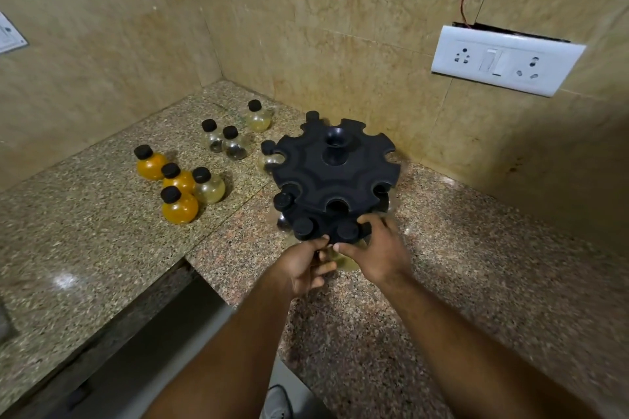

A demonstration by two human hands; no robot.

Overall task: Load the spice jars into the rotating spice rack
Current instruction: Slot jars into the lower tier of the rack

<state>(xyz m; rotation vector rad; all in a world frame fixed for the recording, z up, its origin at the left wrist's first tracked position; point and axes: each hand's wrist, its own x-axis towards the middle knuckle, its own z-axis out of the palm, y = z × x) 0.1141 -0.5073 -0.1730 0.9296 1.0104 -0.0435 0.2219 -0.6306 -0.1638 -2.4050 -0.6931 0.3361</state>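
Observation:
The black rotating spice rack (335, 173) stands on the granite counter near the corner. Its lower tier holds several black-capped jars at the front and left. My left hand (306, 265) and my right hand (376, 253) meet at the rack's front lower edge, both around a pale yellow jar (343, 260) whose black cap (348, 231) sits in a lower slot. Loose jars stand to the left: three orange jars (178, 206) and a pale jar (208, 188) in one cluster, two clear jars (234, 148) and a yellowish jar (258, 119) farther back.
Tiled walls close the corner behind the rack. A white socket plate (503, 59) with a red wire is on the right wall. The counter (442, 282) steps at a seam, and its front edge drops off below my left forearm.

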